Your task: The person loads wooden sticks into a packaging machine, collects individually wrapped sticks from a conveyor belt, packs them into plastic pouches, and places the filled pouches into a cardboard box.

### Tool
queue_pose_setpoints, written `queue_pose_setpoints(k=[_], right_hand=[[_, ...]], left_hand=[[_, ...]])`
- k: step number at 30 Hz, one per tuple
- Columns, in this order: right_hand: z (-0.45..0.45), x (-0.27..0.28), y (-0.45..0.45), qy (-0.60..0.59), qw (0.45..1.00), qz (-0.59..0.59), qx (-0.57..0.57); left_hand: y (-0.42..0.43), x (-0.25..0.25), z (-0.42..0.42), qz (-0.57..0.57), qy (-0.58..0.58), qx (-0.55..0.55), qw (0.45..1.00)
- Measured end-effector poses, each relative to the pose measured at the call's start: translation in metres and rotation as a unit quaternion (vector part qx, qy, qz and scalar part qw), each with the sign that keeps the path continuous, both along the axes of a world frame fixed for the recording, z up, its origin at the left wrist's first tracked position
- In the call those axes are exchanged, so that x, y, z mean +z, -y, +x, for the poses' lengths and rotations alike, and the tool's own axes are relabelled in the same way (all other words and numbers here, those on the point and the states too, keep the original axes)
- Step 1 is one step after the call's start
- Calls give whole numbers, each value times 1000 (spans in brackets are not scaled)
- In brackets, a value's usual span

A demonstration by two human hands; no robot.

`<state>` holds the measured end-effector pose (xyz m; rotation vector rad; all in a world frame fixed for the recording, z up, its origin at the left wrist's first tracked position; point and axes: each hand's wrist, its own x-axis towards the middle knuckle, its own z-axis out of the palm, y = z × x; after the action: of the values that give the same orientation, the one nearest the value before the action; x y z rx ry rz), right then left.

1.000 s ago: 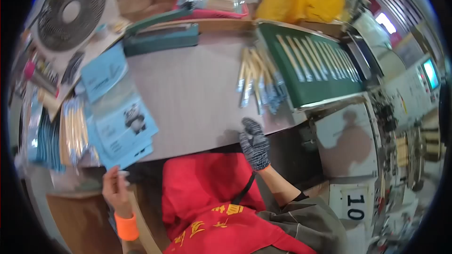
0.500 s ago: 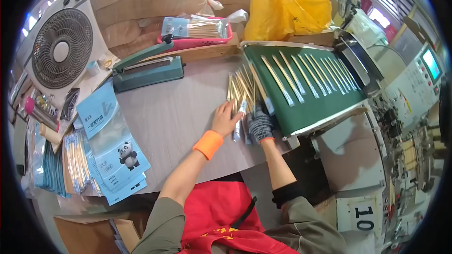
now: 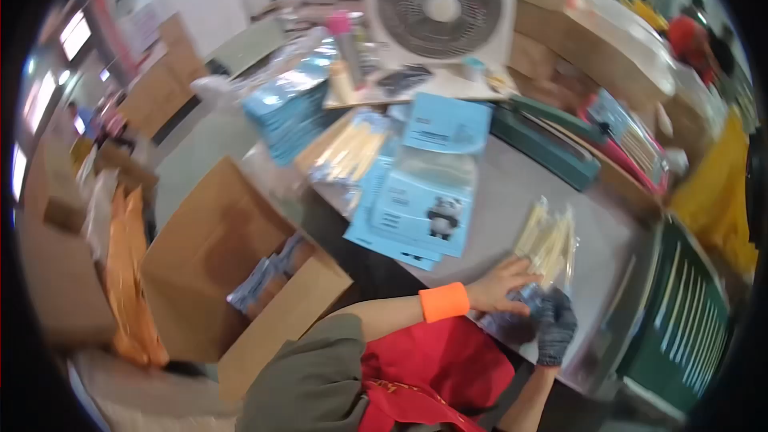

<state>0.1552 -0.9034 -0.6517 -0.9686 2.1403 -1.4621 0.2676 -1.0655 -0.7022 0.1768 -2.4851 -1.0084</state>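
A bundle of wrapped chopsticks lies on the grey table in front of me, some in clear plastic sleeves with blue ends. My left hand, bare with an orange wristband, rests against the bundle's lower left side, fingers stretched and apart. Curled round its lower right end is my right hand in a grey knitted glove; motion blurs its fingertips. Left of the bundle lie flat blue packaging bags printed with a panda.
A green heat sealer stands behind the bags, below a fan. More wrapped chopsticks sit beside stacked blue packs. An open cardboard box is at my left. Chopsticks lie on a green conveyor at right.
My view has swung left, bringing the cardboard box into sight and moving the conveyor to the right edge. Both hands remain at the chopsticks, which now look more tightly gathered.
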Motion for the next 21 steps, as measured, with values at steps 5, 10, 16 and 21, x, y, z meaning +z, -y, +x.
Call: queue_pose_setpoints(k=[5,10,16,21], right_hand=[[-39,-19,17,-318,934,-17,-160],[-64,-73,17,-468,864,180,-56],[-15,-69,23,-414,897,141,-62],[-10,-66,22,-413,901,115,-72]], left_hand=[[14,7,-7,104,-68,161,979],[7,-6,-18,-59,-120,175,975],[4,2,-13,-71,-73,146,984],[4,0,-13,-61,-87,150,983]])
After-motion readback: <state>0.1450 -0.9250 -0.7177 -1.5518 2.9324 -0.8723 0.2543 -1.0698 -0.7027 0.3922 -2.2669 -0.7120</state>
